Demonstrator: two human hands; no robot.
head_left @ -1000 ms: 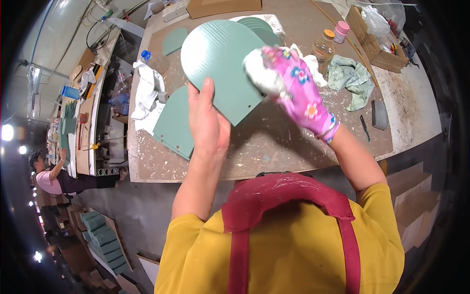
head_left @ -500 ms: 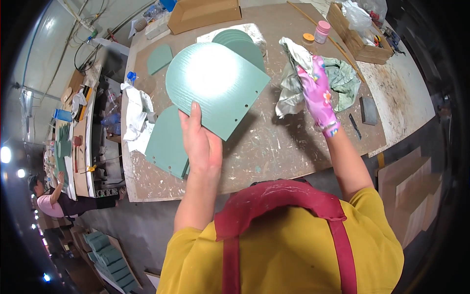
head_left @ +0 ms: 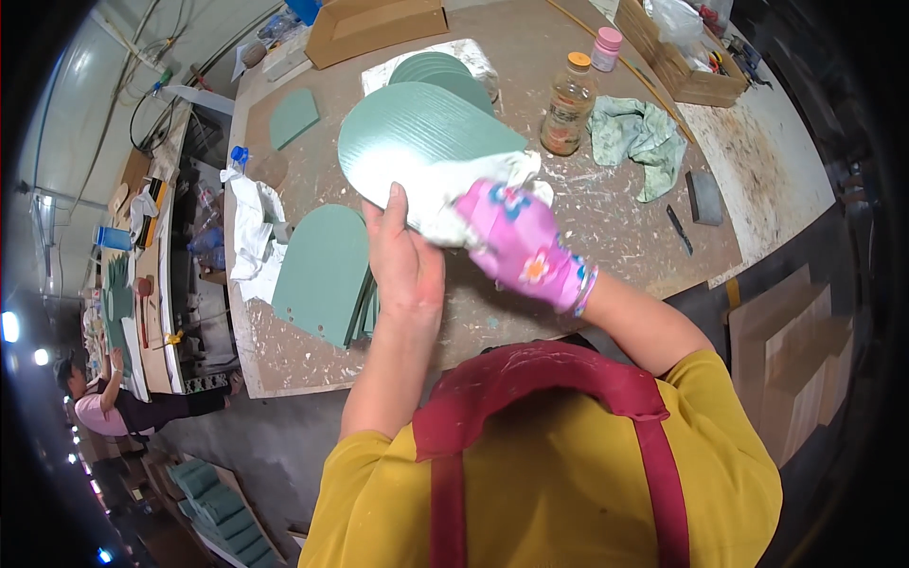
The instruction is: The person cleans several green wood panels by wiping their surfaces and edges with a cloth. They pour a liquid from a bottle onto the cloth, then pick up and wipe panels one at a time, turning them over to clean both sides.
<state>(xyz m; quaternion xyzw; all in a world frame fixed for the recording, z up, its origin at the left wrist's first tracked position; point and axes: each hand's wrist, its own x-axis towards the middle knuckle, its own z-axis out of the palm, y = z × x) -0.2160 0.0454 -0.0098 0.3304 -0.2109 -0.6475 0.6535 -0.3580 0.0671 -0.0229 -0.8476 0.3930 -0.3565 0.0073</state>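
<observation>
My left hand [head_left: 409,254] is bare and holds a green round-topped board [head_left: 421,123] up above the table, thumb on its face and fingers underneath. Glare brightens part of the board. My right hand [head_left: 523,248], in a pink flowered glove, is closed on a whitish rag [head_left: 443,201] pressed against the board's near edge, covering that corner. A pile of similar green boards [head_left: 320,270] lies left of my left wrist. Beyond the held board, more green boards [head_left: 431,68] rest on a white paint-marked block. A smaller green piece [head_left: 294,119] lies at the far left.
Right of the board stand a glass bottle [head_left: 568,112] with an orange cap and a pink jar [head_left: 606,49]. A greenish rag [head_left: 644,142], a knife [head_left: 679,229] and a grey block [head_left: 703,197] lie nearby. Another person [head_left: 99,402] works at a bench far left.
My right hand has brought the whitish rag left from beside the bottle onto the held board. The glass bottle now shows fully. The greenish rag stays on the table.
</observation>
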